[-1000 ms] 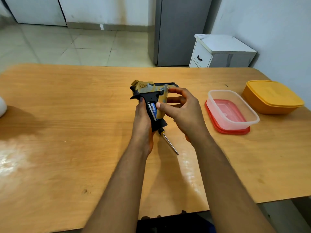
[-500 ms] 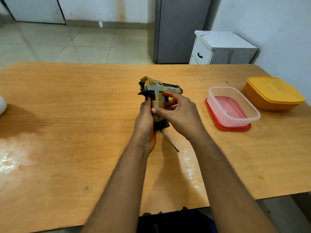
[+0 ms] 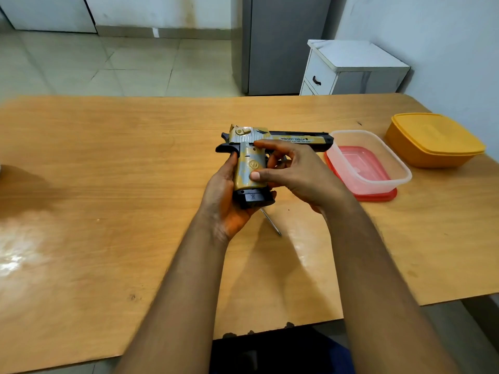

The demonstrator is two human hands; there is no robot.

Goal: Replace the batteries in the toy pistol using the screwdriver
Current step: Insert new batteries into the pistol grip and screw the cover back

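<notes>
A gold-and-black toy pistol (image 3: 272, 139) is held above the wooden table (image 3: 108, 184), barrel pointing right. My left hand (image 3: 224, 201) wraps the grip from behind and below. My right hand (image 3: 291, 174) presses thumb and forefinger against the gold grip cover (image 3: 247, 168), which lies flat on the grip and hides the batteries. The screwdriver (image 3: 271, 222) lies on the table just below the pistol; only its metal shaft shows, the handle is hidden behind the pistol's base.
A clear plastic box (image 3: 375, 163) sits on a red lid right of the pistol's muzzle. An orange lidded container (image 3: 434, 139) stands at the far right. A white drawer cabinet (image 3: 351, 68) and a grey fridge stand beyond the table's far edge.
The gold cover, held loose beside the open battery bay a second ago, now sits flat on the grip. The pistol has turned side-on, barrel to the right.
</notes>
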